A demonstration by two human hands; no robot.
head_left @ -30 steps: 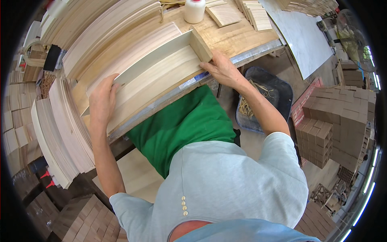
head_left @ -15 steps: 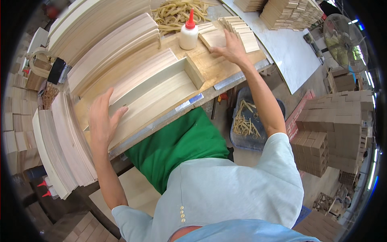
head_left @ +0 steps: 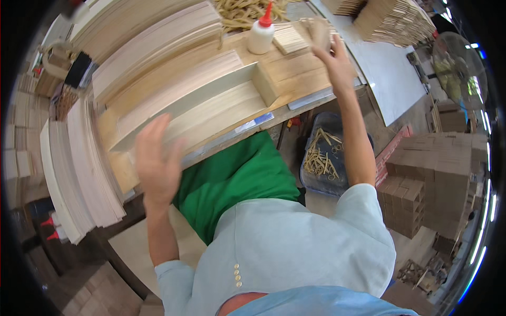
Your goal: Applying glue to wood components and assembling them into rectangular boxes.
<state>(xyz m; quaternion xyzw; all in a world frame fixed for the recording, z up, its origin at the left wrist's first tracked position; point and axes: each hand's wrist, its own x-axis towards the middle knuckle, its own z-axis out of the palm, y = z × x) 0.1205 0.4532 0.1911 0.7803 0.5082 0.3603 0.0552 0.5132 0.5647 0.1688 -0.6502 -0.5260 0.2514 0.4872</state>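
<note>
A long shallow wooden box frame (head_left: 266, 87), with a grey-faced far wall and a short end piece at its right, lies on the workbench. My left hand (head_left: 157, 163), blurred, hovers over the box's left end with fingers apart and nothing in it. At the far right of the bench my right hand (head_left: 340, 66) grips a small thin wooden board (head_left: 320, 34) between thumb and fingers; motion blurs the board. Other small boards (head_left: 290, 40) lie beside it. A white glue bottle (head_left: 261, 36) with a red nozzle stands upright behind the box.
Stacks of long thin boards (head_left: 158, 45) line the bench's back, and more boards (head_left: 87, 163) stand at its left. Rubber bands (head_left: 247, 13) are heaped behind the bottle. A grey tub (head_left: 321, 181) with bands sits below the bench. Brown boxes (head_left: 427, 174) are piled to the right.
My right hand has moved right, lifting a small board from the group there. My left hand has shifted right and toward me. The view has moved slightly.
</note>
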